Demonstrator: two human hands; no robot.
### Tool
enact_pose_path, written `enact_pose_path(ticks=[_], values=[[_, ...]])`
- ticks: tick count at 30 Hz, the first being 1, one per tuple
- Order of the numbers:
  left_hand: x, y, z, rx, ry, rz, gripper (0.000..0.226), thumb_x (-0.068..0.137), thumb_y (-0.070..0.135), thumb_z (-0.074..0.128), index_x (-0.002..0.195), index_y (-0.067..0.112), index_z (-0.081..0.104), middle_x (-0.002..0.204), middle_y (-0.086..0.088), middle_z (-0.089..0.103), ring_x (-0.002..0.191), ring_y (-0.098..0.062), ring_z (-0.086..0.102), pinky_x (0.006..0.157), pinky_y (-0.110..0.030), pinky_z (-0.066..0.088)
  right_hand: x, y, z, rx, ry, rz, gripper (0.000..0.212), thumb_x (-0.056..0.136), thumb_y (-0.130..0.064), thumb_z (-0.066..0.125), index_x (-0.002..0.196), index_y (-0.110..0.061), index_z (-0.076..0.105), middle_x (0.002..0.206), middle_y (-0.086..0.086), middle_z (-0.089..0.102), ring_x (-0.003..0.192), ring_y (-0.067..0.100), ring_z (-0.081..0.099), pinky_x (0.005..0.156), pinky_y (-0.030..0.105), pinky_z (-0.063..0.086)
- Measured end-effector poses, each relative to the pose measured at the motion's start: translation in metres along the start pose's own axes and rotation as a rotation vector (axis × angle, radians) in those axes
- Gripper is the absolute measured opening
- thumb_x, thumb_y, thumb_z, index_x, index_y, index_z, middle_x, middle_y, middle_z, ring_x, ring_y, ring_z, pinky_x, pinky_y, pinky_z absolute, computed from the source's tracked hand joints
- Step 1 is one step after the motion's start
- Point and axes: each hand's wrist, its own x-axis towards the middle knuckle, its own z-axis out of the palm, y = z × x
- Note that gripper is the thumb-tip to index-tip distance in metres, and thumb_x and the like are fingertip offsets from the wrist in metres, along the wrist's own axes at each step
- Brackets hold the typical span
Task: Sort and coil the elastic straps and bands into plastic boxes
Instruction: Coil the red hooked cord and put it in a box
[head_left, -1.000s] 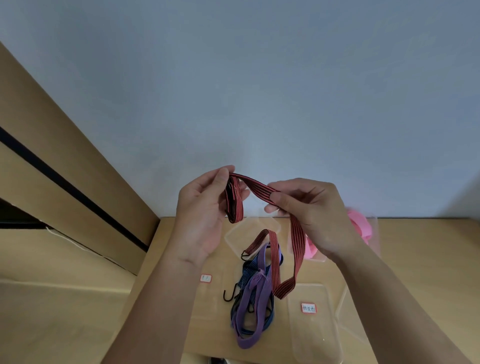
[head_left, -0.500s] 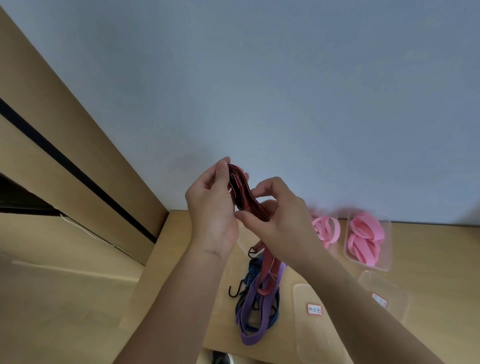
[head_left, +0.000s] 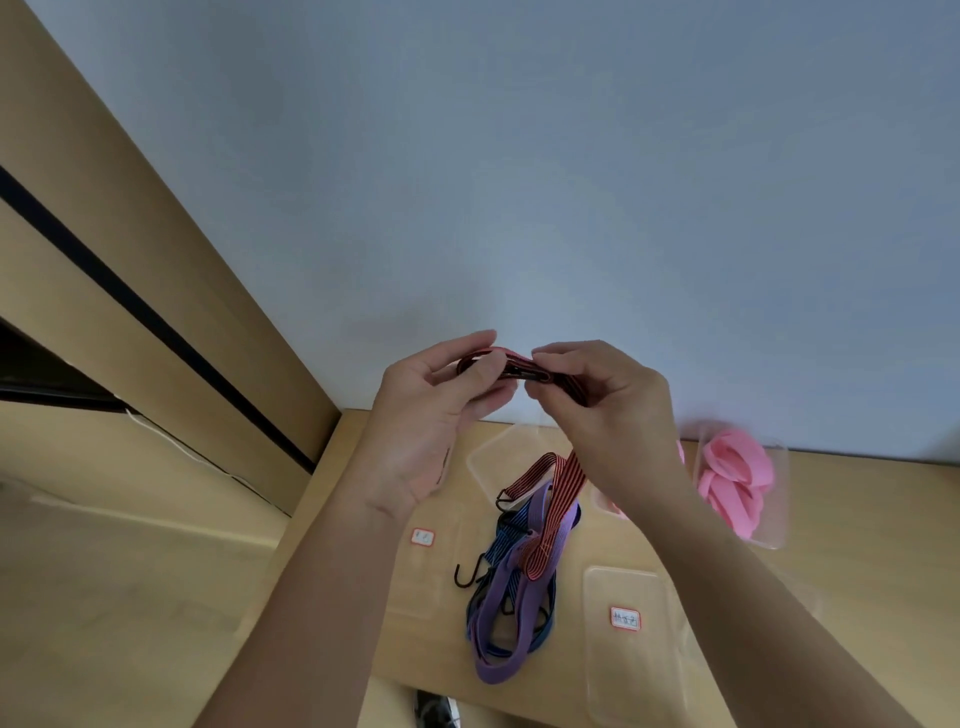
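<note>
A red strap with black stripes (head_left: 558, 480) is held up above the table by both hands. My left hand (head_left: 431, 421) pinches the folded part of it between thumb and fingers. My right hand (head_left: 610, 410) pinches the same fold from the right, and the rest of the strap hangs down under it to the table. Below lies a tangle of a purple band (head_left: 506, 613) and a blue strap (head_left: 506, 540) with black hooks (head_left: 467, 574).
A clear box (head_left: 769, 525) at the right holds pink bands (head_left: 732, 478). A clear box with a red-edged label (head_left: 628, 639) lies at the front, another labelled one (head_left: 423, 566) at the left, one (head_left: 493, 454) behind the tangle. The wall stands close behind the wooden table (head_left: 857, 519).
The hands came together and folded the red strap into a shorter bundle. The hanging part grew shorter and lifted off the tangle. The view shifted, showing the box of pink bands.
</note>
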Motion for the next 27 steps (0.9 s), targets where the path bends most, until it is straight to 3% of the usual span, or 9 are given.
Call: enact_pose_path(ticks=[4, 7, 11, 15, 19, 23, 27], values=[[0.001, 0.001, -0.003, -0.027, 0.008, 0.012, 0.029, 0.086, -0.001, 0.07, 0.115, -0.001, 0.071, 0.105, -0.022, 0.075, 0.102, -0.027, 0.074, 0.086, -0.029, 0.061, 0.003, -0.001, -0.01, 0.074, -0.098, 0.149, 0.028, 0.079, -0.001, 0.082, 0.083, -0.026, 0.07, 0.098, -0.009, 0.076, 0.088, 0.015, 0.074, 0.082, 0.036, 0.059], [0.001, 0.0, -0.003, -0.053, 0.052, 0.045, 0.025, 0.087, -0.004, 0.069, 0.111, 0.0, 0.072, 0.104, -0.024, 0.073, 0.1, -0.027, 0.074, 0.082, -0.028, 0.061, 0.005, -0.001, -0.014, -0.025, -0.196, 0.188, 0.024, 0.082, -0.004, 0.078, 0.082, -0.02, 0.06, 0.099, -0.012, 0.077, 0.081, 0.016, 0.074, 0.078, 0.04, 0.059], [0.001, -0.006, -0.001, -0.069, 0.083, 0.087, 0.023, 0.087, -0.003, 0.07, 0.109, 0.001, 0.073, 0.11, -0.028, 0.069, 0.099, -0.026, 0.074, 0.081, -0.027, 0.061, 0.005, -0.001, -0.015, -0.162, -0.2, 0.144, 0.025, 0.087, -0.01, 0.076, 0.079, -0.021, 0.055, 0.094, -0.019, 0.076, 0.068, 0.008, 0.07, 0.055, 0.017, 0.047], [0.0, -0.01, 0.003, -0.045, 0.091, 0.158, 0.023, 0.085, -0.001, 0.072, 0.107, 0.006, 0.075, 0.099, -0.016, 0.074, 0.096, -0.022, 0.074, 0.081, -0.027, 0.061, 0.005, -0.006, -0.019, -0.134, -0.202, 0.177, 0.023, 0.088, -0.01, 0.075, 0.079, -0.019, 0.056, 0.095, -0.009, 0.076, 0.084, 0.013, 0.071, 0.072, 0.03, 0.054], [0.002, -0.007, 0.005, -0.063, 0.077, 0.214, 0.033, 0.072, 0.012, 0.078, 0.105, 0.009, 0.076, 0.096, -0.011, 0.077, 0.099, -0.023, 0.074, 0.084, -0.028, 0.06, 0.004, -0.015, -0.025, 0.176, -0.183, 0.267, 0.01, 0.088, -0.014, 0.076, 0.083, -0.012, 0.067, 0.098, 0.007, 0.076, 0.093, 0.026, 0.074, 0.086, 0.044, 0.058], [0.005, -0.008, 0.011, -0.106, 0.06, 0.227, 0.03, 0.07, 0.015, 0.08, 0.1, 0.012, 0.079, 0.095, -0.009, 0.078, 0.1, -0.022, 0.075, 0.084, -0.029, 0.06, 0.003, -0.018, -0.019, 0.34, -0.031, 0.28, 0.008, 0.09, -0.003, 0.071, 0.089, 0.002, 0.066, 0.093, 0.01, 0.075, 0.085, 0.031, 0.076, 0.077, 0.038, 0.061], [0.005, -0.013, 0.018, -0.199, 0.063, 0.181, 0.023, 0.071, 0.012, 0.081, 0.093, 0.008, 0.081, 0.097, -0.013, 0.077, 0.102, -0.027, 0.075, 0.087, -0.031, 0.061, 0.001, -0.016, -0.012, 0.393, 0.071, 0.231, 0.005, 0.094, 0.001, 0.065, 0.091, -0.003, 0.067, 0.085, 0.011, 0.073, 0.08, 0.034, 0.074, 0.08, 0.039, 0.062]])
